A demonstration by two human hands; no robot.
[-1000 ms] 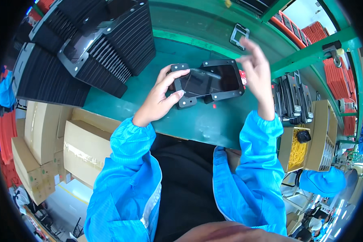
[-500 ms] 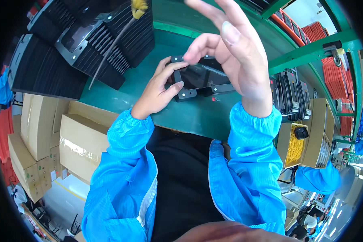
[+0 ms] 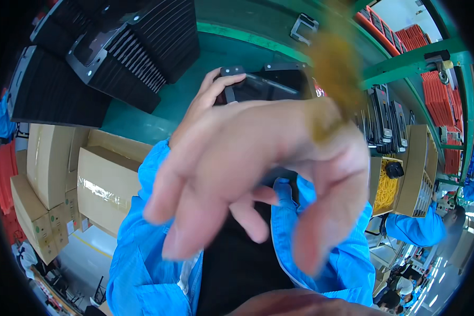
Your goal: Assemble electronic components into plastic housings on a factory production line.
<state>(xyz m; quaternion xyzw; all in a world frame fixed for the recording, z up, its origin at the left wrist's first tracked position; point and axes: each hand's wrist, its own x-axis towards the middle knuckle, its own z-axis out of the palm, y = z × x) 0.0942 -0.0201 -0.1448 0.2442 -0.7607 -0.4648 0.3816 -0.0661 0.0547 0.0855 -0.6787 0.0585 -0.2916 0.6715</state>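
My left hand (image 3: 200,105) wraps around the left edge of a black rectangular frame (image 3: 231,70) with a glossy dark panel (image 3: 258,88), lying on the green table. Its thumb is hidden behind my other hand. My right hand (image 3: 268,152) hangs large and motion-blurred close in front of the view, fingers bent downward and apart, with nothing visible between them. A smeared yellow-brown tuft (image 3: 336,68) overlaps the back of that hand near the wrist; whether it touches is unclear. A second black part (image 3: 287,71) lies behind the panel.
Tall stacks of black frames (image 3: 166,42) stand at the upper left. Cardboard boxes (image 3: 108,181) are at the left. To the right are upright dark flat pieces (image 3: 387,118) and a box of yellow bands (image 3: 387,189). A green rail (image 3: 405,68) crosses above; a co-worker's blue sleeve (image 3: 413,230) shows beyond.
My right hand has swung from above the frame toward the camera, its fingers turned downward. The yellow tuft has moved from upper left to upper right. My left hand stays on the frame.
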